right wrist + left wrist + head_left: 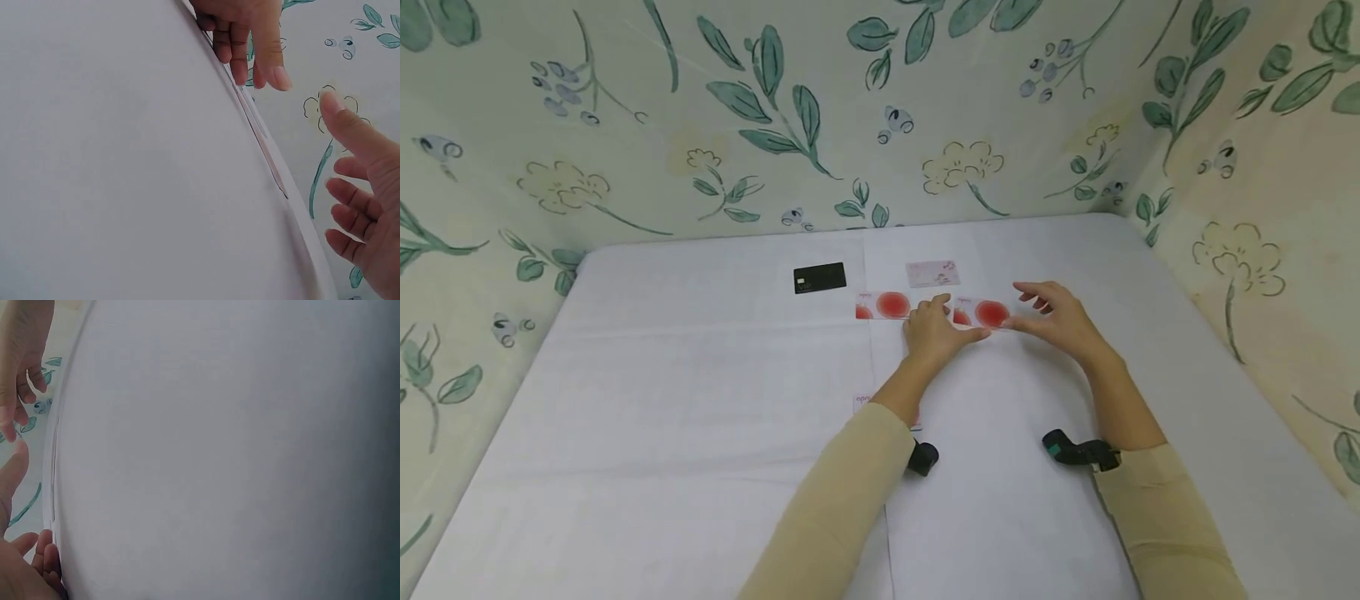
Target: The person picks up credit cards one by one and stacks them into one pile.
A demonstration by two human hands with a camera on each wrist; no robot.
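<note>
My left hand (934, 335) is at two cards with red circles, its fingertips overlapping the gap between the left card (891, 305) and the right card (988, 313). Its thumb stretches along the right card's near edge. My right hand (1060, 323) is at that card's right end, thumb by the corner and the other fingers spread above. Seen from the right wrist, the right hand (369, 187) has its thumb raised and separate from the left hand (247, 37), whose fingers reach down to the white surface. The cards appear there only edge-on.
Behind the red-circled cards lie a black card (820, 277) and a pale pink card (932, 273). Another card (862, 403) is mostly covered by my left forearm. A white cloth (700, 375) covers the table, and leaf-patterned fabric (820, 125) rises behind it.
</note>
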